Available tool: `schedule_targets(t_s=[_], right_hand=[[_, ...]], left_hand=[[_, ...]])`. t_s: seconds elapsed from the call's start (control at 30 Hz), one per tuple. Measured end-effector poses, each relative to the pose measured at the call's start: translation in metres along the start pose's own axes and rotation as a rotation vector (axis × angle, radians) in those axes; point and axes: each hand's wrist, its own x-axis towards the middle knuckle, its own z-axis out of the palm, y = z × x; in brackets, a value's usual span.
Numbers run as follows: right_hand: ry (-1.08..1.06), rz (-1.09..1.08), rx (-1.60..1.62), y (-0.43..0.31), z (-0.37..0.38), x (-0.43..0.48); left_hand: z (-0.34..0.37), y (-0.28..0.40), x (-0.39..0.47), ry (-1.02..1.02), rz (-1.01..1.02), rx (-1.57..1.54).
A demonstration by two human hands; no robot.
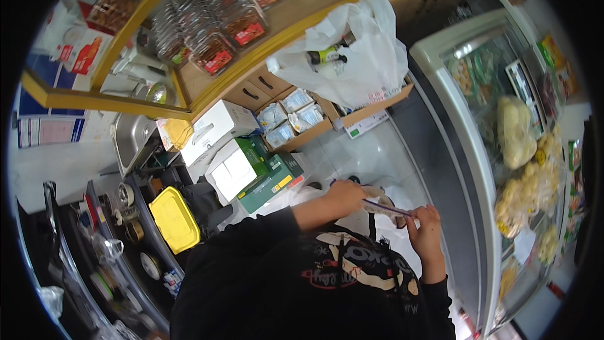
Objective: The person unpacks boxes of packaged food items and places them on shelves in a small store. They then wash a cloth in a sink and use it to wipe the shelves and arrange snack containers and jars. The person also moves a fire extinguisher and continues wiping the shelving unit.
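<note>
My left hand (345, 198) grips one end of a clear plastic zip bag (380, 203) with a purple strip along its top edge. At the strip's other end, the thumb and fingers of my right hand (424, 227) pinch the bag. Something brownish shows inside it, too small to name. The bag is stretched between both hands, just in front of the black printed hoodie (302, 283) I wear. A white plastic sheet or bag lies lower down, partly hidden by my hands and the zip bag.
Ahead, a white carrier bag (373, 56) with bottles sits on a cardboard carton (382, 108). A glass-topped chest freezer (465, 141) runs along my right. To the left are stacked boxes (273, 182), a yellow lid (174, 219) and shelves (132, 241). Clear packs (212, 52) line the counter.
</note>
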Motion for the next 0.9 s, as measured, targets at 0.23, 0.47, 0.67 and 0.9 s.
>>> schedule_targets(t_s=[0.23, 0.47, 0.67, 0.9], right_hand=[[0.057, -0.161, 0.114, -0.050, -0.020, 0.100], [-0.646, -0.623, 0.467, -0.147, 0.026, 0.196], [-0.980, -0.036, 0.764, -0.174, 0.044, 0.284], [-0.849, 0.200, 1.469, -0.160, 0.106, 0.343]], left_hand=[[-0.065, -0.054, -0.005, 0.657, -0.366, 0.084], [-0.160, -0.072, -0.034, 0.970, -0.030, -1.576], [-0.249, -0.075, -0.053, 1.036, -0.020, -0.779], [-0.267, -0.032, -0.006, 0.700, 0.111, 0.112]])
